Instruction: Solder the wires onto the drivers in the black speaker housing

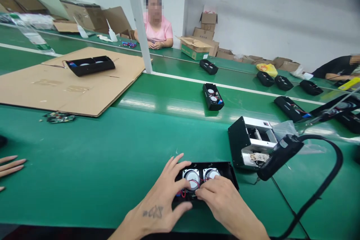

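Note:
A black speaker housing (231,174) lies open side up on the green bench in front of me. Two round speakers with silver frames, a left speaker (192,178) and a partly covered right speaker (207,173), sit inside it. Red wires (183,193) and a small blue part show along the near side. My left hand (164,191) rests over the housing's left end, fingers spread, one fingertip by the left speaker. My right hand (218,195) has its fingers pinched together at the wires near the front middle; its fingertips hide what is between them.
To the right stand a black-and-silver machine (250,142) and a black handheld tool (281,155) on a thick cable. Flat cardboard (98,97) bears another housing (91,66). More housings line the belt (213,97). Another person's hand (11,167) is at left; a person (157,30) sits opposite.

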Demonstrator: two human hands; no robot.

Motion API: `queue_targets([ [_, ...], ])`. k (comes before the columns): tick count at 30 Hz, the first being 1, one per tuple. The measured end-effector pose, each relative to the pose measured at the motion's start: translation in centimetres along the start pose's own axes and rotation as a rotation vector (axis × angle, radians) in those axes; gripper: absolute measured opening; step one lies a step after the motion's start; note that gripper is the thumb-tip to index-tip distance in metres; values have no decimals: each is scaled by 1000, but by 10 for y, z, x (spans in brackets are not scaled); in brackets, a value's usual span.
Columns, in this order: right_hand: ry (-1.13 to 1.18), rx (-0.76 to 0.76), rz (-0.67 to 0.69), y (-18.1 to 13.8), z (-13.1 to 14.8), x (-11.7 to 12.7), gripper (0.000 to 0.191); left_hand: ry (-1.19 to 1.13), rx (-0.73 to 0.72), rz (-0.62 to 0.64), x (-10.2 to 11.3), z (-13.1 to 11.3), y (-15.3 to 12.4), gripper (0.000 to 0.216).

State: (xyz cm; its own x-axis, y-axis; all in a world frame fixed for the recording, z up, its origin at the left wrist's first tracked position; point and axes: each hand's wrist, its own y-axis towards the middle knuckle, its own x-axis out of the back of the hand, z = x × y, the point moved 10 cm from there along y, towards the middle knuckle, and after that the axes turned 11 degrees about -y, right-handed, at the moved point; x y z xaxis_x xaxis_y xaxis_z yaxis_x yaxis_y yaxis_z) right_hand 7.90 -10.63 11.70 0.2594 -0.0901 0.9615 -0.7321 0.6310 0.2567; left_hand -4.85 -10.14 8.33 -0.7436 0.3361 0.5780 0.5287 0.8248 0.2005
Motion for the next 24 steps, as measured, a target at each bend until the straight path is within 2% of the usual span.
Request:
queue_targets([
  [2, -19, -10, 110, -2, 1, -13, 16, 109, -22, 68, -13, -2, 1, 48],
  [4, -23, -14, 206, -3, 1, -23, 14, 204, -28, 86, -26, 1, 2, 57],
  [8, 14, -9, 303, -4, -4, -27, 23, 288, -64, 46, -41, 2, 4, 42],
  [10, 49, -54, 346, -6, -7, -27, 29, 274, -75, 38, -42, -1, 3, 36],
  [12, 110, -137, 385, -11, -10, -26, 25, 241, -75, 50, -41, -5, 3, 37],
  [13, 141, -175, 397, -13, -10, -25, 25, 224, -73, 55, -41, -6, 3, 40],
  [15, 170, -206, 409, -16, -7, -24, 39, 212, -72, 50, -39, -5, 3, 45],
  [18, 154, -150, 432, -19, 0, -28, 48, 244, -100, 11, -37, -2, 3, 47],
  [22, 182, -109, 387, -18, -6, -30, 37, 336, -152, -8, -41, 5, 0, 57],
  [24, 184, -87, 358, -14, -11, -27, 29, 416, -207, -62, -40, 9, -3, 59],
])
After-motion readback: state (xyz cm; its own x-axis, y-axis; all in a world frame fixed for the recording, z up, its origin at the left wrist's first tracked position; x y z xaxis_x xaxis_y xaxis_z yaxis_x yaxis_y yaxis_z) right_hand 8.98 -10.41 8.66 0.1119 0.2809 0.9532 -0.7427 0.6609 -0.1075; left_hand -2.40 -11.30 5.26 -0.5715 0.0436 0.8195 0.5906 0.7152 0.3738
